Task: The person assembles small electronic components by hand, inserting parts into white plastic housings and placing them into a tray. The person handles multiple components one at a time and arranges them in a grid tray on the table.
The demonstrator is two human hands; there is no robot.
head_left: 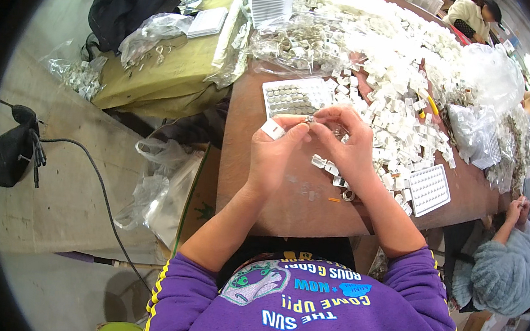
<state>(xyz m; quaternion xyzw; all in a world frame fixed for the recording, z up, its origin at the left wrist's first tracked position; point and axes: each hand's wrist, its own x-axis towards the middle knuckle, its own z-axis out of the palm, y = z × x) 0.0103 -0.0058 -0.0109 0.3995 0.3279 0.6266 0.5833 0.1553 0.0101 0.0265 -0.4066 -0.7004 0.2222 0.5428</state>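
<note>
My left hand (273,157) and my right hand (349,141) meet above the brown table (274,210), fingertips pinched together on a small metal ring part (309,119). A white tape wrap sits on my left forefinger. Just beyond the fingers lies a white grid tray (295,98) filled with grey round parts. A big heap of small white plastic pieces (400,114) spreads to the right of my right hand. A few loose pieces and a metal ring (348,195) lie under my right wrist.
An empty white grid tray (428,189) lies at the table's right edge. Clear bags of parts (299,44) and stacked white trays (272,1) fill the far side. A person in a grey fluffy top (505,271) sits at right. Plastic bags (157,194) hang left of the table.
</note>
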